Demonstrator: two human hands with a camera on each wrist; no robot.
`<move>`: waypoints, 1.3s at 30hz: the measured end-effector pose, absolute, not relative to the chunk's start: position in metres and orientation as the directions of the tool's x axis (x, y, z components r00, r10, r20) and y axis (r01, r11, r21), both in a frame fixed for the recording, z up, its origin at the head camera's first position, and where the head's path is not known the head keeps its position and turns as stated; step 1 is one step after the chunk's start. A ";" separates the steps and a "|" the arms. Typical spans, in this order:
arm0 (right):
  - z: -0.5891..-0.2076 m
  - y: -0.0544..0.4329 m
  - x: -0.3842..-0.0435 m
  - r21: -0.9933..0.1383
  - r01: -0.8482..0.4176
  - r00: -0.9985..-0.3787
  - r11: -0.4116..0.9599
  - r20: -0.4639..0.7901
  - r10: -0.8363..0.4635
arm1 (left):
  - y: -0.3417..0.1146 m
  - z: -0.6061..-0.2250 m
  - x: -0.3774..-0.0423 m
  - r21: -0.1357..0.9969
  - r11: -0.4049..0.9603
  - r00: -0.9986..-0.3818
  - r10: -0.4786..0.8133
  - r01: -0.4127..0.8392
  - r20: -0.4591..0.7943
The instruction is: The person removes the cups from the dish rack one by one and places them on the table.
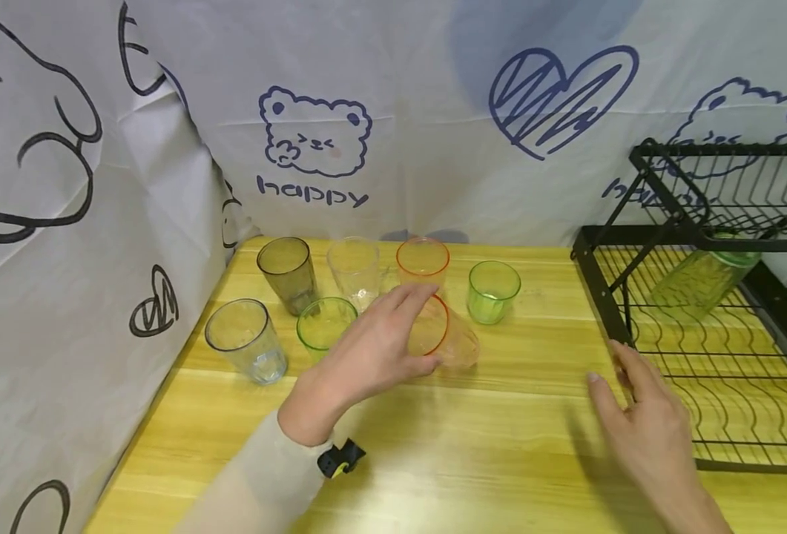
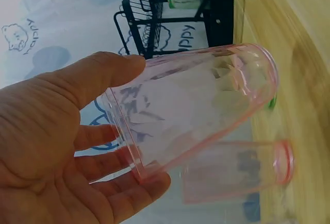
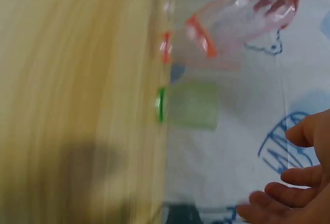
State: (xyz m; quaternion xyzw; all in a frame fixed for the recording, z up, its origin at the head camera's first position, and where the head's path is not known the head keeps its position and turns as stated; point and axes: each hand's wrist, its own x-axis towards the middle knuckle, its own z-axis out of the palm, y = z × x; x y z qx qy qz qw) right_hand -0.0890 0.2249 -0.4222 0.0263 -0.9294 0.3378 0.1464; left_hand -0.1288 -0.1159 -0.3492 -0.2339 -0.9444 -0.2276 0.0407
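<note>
My left hand (image 1: 366,348) grips a clear pink drinking glass (image 1: 461,347) near its rim. The thumb and fingers stand on opposite sides, as the left wrist view shows. This glass (image 2: 191,105) is tilted, its base pointing right and away in the head view. Behind it stands another pink glass (image 1: 423,259), upright with a red rim. Right of both is a short green glass (image 1: 493,297). My right hand (image 1: 653,423) hovers beside the black rack's left edge, fingers relaxed and holding nothing.
A black two-tier dish rack (image 1: 607,311) stands at the right, with a green glass (image 1: 707,278) lying tilted inside. On the left are a grey-brown glass (image 1: 286,274), a clear glass (image 1: 354,267), a bluish glass (image 1: 246,337) and a green glass (image 1: 323,326).
</note>
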 end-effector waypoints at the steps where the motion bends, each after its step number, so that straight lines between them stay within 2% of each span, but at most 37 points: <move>1: -0.424 0.231 -0.087 -0.580 -0.157 -0.946 0.799 0.322 0.047 | -0.117 -0.348 -0.130 0.399 0.795 -0.889 0.424 0.457 0.174; 4: -0.432 0.246 -0.083 -0.488 -0.167 -0.921 0.857 0.387 0.041 | -0.120 -0.343 -0.136 0.358 0.813 -0.887 0.438 0.460 0.146; 12: -0.447 0.273 -0.075 -0.372 -0.031 -0.970 0.928 0.233 0.061 | -0.125 -0.334 -0.148 0.281 0.839 -0.874 0.486 0.466 -0.001; 20: -0.460 0.279 -0.070 -0.265 -0.062 -0.980 0.962 0.201 -0.008 | -0.124 -0.332 -0.154 0.233 0.861 -0.867 0.486 0.453 -0.110; 30: -0.468 0.273 -0.066 -0.222 -0.054 -0.974 0.973 0.225 -0.003 | -0.121 -0.337 -0.156 0.203 0.874 -0.867 0.473 0.441 -0.155; 39: -0.469 0.271 -0.065 -0.216 -0.035 -0.975 0.976 0.221 0.014 | -0.116 -0.340 -0.157 0.152 0.883 -0.874 0.464 0.443 -0.146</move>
